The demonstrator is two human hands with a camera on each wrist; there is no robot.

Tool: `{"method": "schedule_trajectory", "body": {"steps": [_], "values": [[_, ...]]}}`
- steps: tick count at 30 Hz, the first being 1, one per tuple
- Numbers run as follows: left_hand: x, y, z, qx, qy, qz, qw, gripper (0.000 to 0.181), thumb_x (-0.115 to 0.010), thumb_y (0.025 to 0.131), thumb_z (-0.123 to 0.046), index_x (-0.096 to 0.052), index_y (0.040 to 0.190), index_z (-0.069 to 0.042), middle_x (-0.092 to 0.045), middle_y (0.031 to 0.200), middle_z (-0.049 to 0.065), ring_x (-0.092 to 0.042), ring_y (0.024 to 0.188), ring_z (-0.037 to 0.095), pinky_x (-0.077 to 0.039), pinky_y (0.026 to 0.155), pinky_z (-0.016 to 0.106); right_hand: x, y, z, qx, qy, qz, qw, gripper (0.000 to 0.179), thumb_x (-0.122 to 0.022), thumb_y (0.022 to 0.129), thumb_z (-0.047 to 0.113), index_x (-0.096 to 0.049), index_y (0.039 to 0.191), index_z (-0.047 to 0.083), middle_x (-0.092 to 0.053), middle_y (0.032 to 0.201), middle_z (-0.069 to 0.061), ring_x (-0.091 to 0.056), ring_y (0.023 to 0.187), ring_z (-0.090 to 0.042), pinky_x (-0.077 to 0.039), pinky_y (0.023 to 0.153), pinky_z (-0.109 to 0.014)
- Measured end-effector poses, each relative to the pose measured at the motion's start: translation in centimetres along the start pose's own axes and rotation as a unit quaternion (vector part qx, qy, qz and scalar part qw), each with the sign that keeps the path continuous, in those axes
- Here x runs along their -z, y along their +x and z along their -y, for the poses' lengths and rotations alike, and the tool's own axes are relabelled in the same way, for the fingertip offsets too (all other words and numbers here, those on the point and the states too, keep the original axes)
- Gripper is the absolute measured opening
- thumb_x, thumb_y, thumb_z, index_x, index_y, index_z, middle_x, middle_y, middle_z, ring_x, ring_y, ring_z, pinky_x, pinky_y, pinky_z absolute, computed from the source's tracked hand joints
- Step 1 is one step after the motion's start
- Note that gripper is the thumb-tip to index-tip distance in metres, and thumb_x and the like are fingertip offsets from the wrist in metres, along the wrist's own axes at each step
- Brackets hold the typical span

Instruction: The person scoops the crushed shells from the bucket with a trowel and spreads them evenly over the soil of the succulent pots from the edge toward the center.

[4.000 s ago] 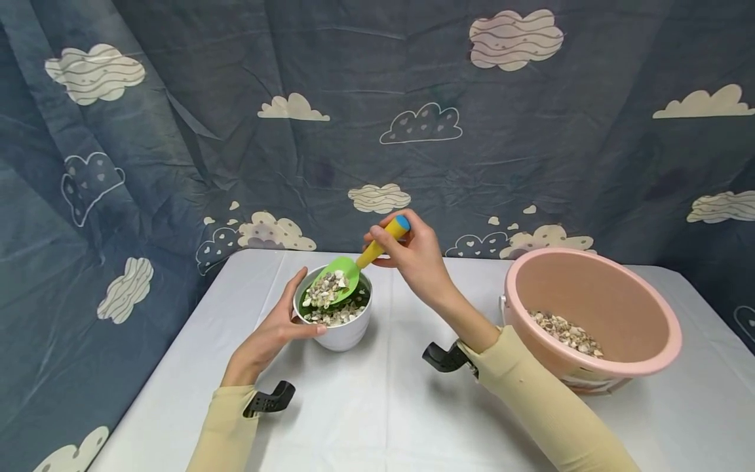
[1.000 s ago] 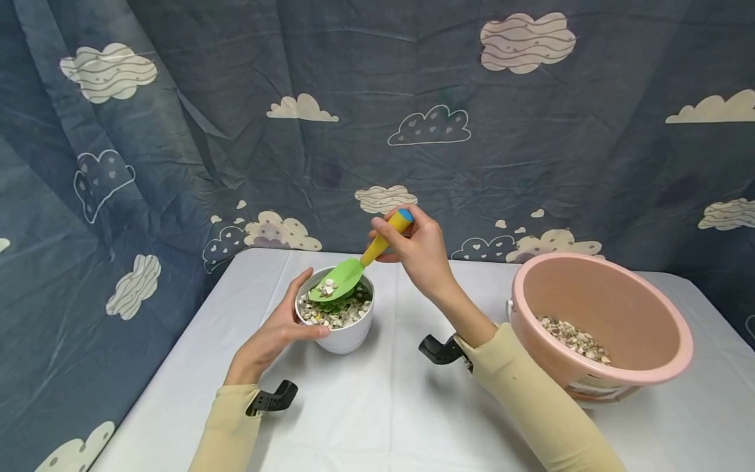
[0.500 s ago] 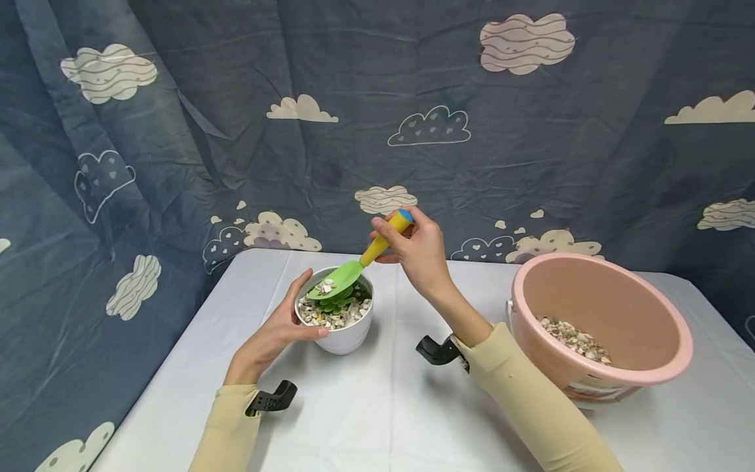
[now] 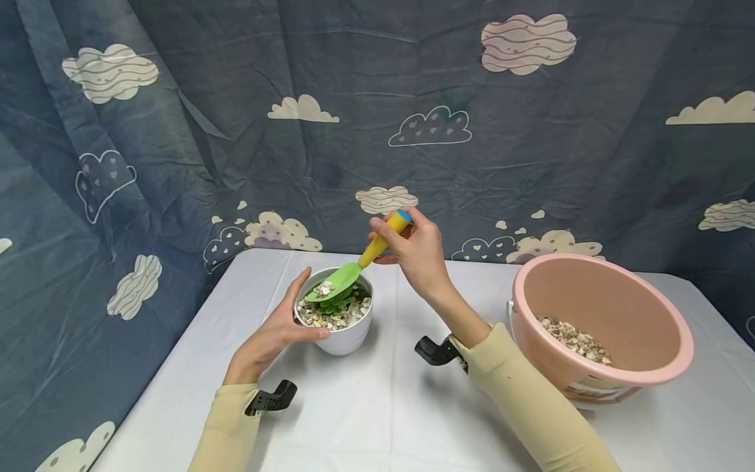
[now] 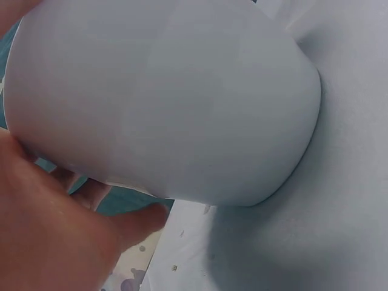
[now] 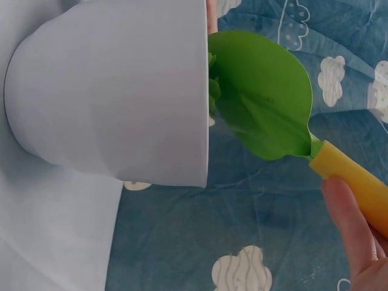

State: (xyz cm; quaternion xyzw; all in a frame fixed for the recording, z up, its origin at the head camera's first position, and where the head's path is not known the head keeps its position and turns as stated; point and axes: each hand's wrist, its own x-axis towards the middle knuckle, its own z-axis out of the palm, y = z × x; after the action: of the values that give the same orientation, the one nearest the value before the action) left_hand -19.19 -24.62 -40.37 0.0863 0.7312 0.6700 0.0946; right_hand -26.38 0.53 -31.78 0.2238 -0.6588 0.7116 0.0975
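Note:
My left hand [image 4: 280, 326] grips a white flower pot [image 4: 345, 341] near its rim, thumb along the near side, fingers on the far left. Inside, a green leafy plant [image 4: 335, 305] is ringed by pale gravel [image 4: 315, 316]. With thumb and fingers my right hand [image 4: 421, 252] holds a small trowel [image 4: 342, 280] by its yellow, blue-capped handle. The tilted green blade hangs over the plant, a few stones [image 4: 324, 288] near its tip. From the right wrist view, the underside of the trowel's blade [image 6: 267, 97] shows beside the pot's mouth.
A pink bucket [image 4: 590, 278] with gravel [image 4: 572, 341] in its bottom stands on the right of the white-covered table [image 4: 354, 419]. A dark cloud-patterned cloth [image 4: 354, 59] hangs behind and to the left. A black wrist camera [image 4: 436, 351] sits at the right sleeve.
Four seconds ago the blade was heaped with gravel; now only a few stones lie on it, and the pot shows more gravel. Over the last second the blade has dipped slightly, uncovering more leaves.

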Motion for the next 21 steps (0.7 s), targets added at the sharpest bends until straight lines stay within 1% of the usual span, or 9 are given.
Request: {"method": "schedule_trajectory", "body": {"steps": [5,9,13,16,18,21], "values": [[0.1,0.0,-0.1,0.011,-0.001,0.001,0.9999,0.116,-0.087,0.070,-0.011,-0.013,0.157,-0.033,-0.014,0.158,0.007,-0.025,0.140,0.029,-0.014,0.115,0.050,-0.1,0.0,0.0,-0.009,0.001,-0.006,0.9999,0.036,-0.073,0.091,0.028,-0.058,0.105,-0.002,-0.068,0.093,-0.020,-0.072,0.084,-0.022,-0.059,0.061,-0.041],[0.1,-0.1,-0.1,0.008,-0.007,0.005,0.9999,0.115,-0.087,0.070,-0.011,-0.014,0.157,-0.033,-0.014,0.157,0.007,-0.026,0.139,0.030,-0.017,0.114,0.049,-0.2,-0.1,0.4,-0.016,-0.002,-0.009,0.9998,0.033,-0.071,0.092,0.023,-0.058,0.105,-0.004,-0.068,0.094,-0.023,-0.072,0.083,-0.020,-0.058,0.061,-0.042],[0.1,-0.1,-0.1,0.004,-0.004,0.006,1.0000,0.115,-0.087,0.071,-0.011,-0.015,0.157,-0.034,-0.012,0.158,0.007,-0.025,0.140,0.029,-0.016,0.114,0.049,-0.5,-0.6,1.9,-0.021,-0.011,-0.006,0.9997,0.027,-0.069,0.094,0.017,-0.058,0.105,-0.006,-0.067,0.095,-0.027,-0.072,0.081,-0.018,-0.058,0.063,-0.044],[0.1,-0.1,-0.1,0.005,-0.005,0.008,0.9999,0.113,-0.086,0.072,-0.010,-0.015,0.157,-0.033,-0.011,0.158,0.008,-0.026,0.139,0.031,-0.017,0.114,0.050,-0.6,-0.9,2.7,-0.021,-0.012,-0.006,0.9997,0.025,-0.068,0.094,0.015,-0.057,0.104,-0.006,-0.067,0.094,-0.027,-0.072,0.081,-0.019,-0.058,0.063,-0.043],[0.1,-0.2,-0.1,0.004,-0.007,0.009,0.9999,0.113,-0.085,0.072,-0.010,-0.015,0.157,-0.032,-0.011,0.158,0.009,-0.027,0.139,0.032,-0.018,0.114,0.050,-0.5,-0.8,2.5,-0.022,-0.007,-0.008,0.9997,0.026,-0.068,0.094,0.016,-0.058,0.104,-0.006,-0.068,0.093,-0.026,-0.072,0.082,-0.024,-0.058,0.063,-0.043],[0.1,-0.2,-0.2,0.003,-0.015,0.011,0.9998,0.112,-0.085,0.072,-0.009,-0.015,0.157,-0.031,-0.015,0.156,0.011,-0.030,0.138,0.034,-0.020,0.114,0.049,-0.2,-0.4,1.3,-0.024,0.004,-0.013,0.9996,0.030,-0.070,0.093,0.020,-0.058,0.104,-0.004,-0.069,0.092,-0.024,-0.072,0.082,-0.028,-0.058,0.062,-0.043]]}}
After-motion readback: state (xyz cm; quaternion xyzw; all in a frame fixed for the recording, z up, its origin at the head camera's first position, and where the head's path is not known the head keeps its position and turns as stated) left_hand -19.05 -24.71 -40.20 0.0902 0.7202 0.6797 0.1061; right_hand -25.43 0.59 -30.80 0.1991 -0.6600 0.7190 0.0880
